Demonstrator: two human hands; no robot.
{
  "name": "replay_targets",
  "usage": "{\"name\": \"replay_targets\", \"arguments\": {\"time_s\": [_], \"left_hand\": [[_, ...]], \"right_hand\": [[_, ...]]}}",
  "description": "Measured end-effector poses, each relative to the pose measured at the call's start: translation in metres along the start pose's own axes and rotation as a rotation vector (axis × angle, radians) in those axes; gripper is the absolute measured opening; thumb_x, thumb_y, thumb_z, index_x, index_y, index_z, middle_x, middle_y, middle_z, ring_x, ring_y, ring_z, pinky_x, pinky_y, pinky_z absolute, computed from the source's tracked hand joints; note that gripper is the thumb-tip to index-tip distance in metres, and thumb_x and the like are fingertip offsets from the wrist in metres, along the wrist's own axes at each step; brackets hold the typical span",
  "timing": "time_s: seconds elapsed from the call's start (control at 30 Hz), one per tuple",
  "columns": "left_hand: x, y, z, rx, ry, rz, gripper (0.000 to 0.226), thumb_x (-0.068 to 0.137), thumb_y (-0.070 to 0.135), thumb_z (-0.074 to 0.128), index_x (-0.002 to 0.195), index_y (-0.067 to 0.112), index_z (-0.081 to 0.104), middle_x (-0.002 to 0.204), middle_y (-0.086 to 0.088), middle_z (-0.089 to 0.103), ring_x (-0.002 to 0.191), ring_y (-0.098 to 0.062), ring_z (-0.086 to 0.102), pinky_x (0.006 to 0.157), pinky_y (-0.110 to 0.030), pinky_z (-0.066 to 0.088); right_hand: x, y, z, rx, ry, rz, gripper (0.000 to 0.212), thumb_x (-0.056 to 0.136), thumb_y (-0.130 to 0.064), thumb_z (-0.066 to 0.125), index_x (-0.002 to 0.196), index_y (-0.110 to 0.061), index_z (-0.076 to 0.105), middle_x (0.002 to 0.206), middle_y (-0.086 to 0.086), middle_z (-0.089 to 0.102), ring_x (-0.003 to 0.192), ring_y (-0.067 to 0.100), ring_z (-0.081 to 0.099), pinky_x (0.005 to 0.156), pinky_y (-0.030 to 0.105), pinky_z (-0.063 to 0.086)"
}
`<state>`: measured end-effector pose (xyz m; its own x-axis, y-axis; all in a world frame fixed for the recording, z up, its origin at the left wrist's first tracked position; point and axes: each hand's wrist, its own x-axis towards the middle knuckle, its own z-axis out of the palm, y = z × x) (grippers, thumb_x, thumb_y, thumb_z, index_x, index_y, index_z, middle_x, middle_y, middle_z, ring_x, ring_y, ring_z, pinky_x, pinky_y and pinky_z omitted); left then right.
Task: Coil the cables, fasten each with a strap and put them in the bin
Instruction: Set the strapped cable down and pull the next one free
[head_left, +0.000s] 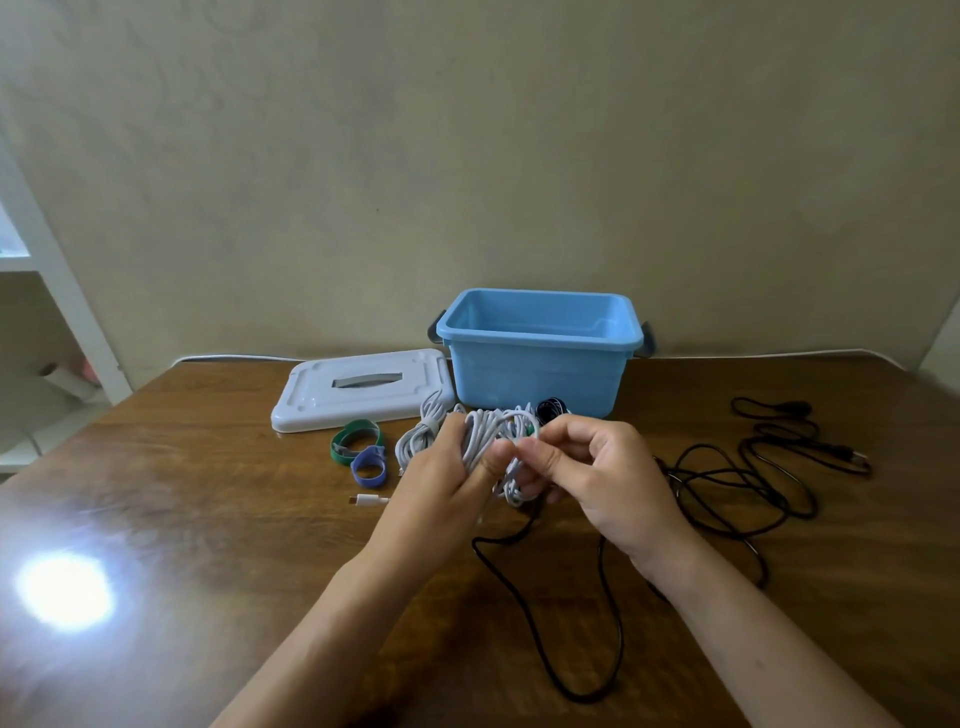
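Note:
My left hand (441, 478) grips a coiled white cable (493, 436) above the table, thumb pressed across the loops. My right hand (587, 467) pinches the same coil from the right, where a bit of green shows among the loops. Another white coil (418, 436) lies on the table just left of my left hand, and a white plug end (370, 500) lies below it. A green strap (353, 439) and a blue strap (368, 466) lie rolled on the table to the left. The open blue bin (540, 358) stands behind the hands.
Loose black cables (737, 483) sprawl over the right of the wooden table (208, 493), one strand (524, 608) running toward me between my arms. A small black coil (549, 408) sits by the bin's front. The white bin lid (358, 387) lies left of the bin.

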<state>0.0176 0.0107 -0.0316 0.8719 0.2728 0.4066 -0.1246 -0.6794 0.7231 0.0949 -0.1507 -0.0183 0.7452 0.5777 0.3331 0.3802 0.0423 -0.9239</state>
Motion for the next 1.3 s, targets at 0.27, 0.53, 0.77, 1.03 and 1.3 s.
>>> {"name": "replay_targets", "arguments": {"time_s": [0.27, 0.53, 0.77, 1.03, 1.3], "left_hand": [[0.000, 0.006, 0.000, 0.049, -0.108, -0.016, 0.042, 0.075, 0.069, 0.058, 0.095, 0.035, 0.043, 0.085, 0.017, 0.058, 0.079, 0.013, 0.057, 0.063, -0.010, 0.042], [0.003, -0.001, 0.002, 0.212, -0.161, -0.020, 0.038, 0.088, 0.036, 0.076, 0.106, 0.030, 0.043, 0.095, 0.014, 0.063, 0.084, -0.001, 0.062, 0.068, -0.022, 0.051], [0.003, -0.003, 0.001, 0.380, -0.091, 0.027, 0.026, 0.099, 0.017, 0.058, 0.093, 0.031, 0.037, 0.082, 0.013, 0.053, 0.076, -0.010, 0.054, 0.058, -0.023, 0.036], [0.001, -0.007, 0.004, 0.516, -0.154, 0.061, 0.033, 0.100, 0.029, 0.057, 0.125, 0.023, 0.037, 0.102, 0.001, 0.066, 0.085, -0.020, 0.064, 0.061, -0.029, 0.042], [-0.002, -0.005, 0.004, 0.459, -0.094, 0.066, 0.037, 0.097, 0.028, 0.060, 0.125, 0.024, 0.036, 0.096, 0.001, 0.069, 0.082, -0.020, 0.067, 0.065, -0.037, 0.054]], "right_hand": [[-0.001, 0.000, 0.004, 0.076, -0.003, 0.049, 0.022, 0.088, -0.030, 0.073, 0.089, -0.008, 0.076, 0.082, 0.009, 0.078, 0.079, 0.023, 0.076, 0.071, 0.030, 0.061], [0.003, 0.006, 0.003, 0.014, -0.077, 0.120, 0.032, 0.080, -0.039, 0.074, 0.085, -0.008, 0.076, 0.087, 0.007, 0.079, 0.088, 0.025, 0.075, 0.094, 0.046, 0.058], [0.002, 0.002, -0.004, -0.387, 0.074, -0.015, 0.038, 0.078, -0.066, 0.068, 0.088, -0.029, 0.067, 0.077, -0.012, 0.070, 0.073, -0.001, 0.065, 0.065, 0.013, 0.048], [-0.004, 0.004, 0.016, -0.596, -0.001, -0.076, 0.076, 0.082, -0.078, 0.040, 0.134, -0.028, 0.066, 0.125, -0.011, 0.067, 0.110, 0.004, 0.061, 0.093, 0.024, 0.051], [0.002, 0.004, 0.025, -0.539, -0.018, 0.026, 0.030, 0.107, -0.039, 0.042, 0.124, -0.025, 0.063, 0.092, -0.007, 0.071, 0.078, 0.003, 0.063, 0.065, 0.018, 0.044]]}}
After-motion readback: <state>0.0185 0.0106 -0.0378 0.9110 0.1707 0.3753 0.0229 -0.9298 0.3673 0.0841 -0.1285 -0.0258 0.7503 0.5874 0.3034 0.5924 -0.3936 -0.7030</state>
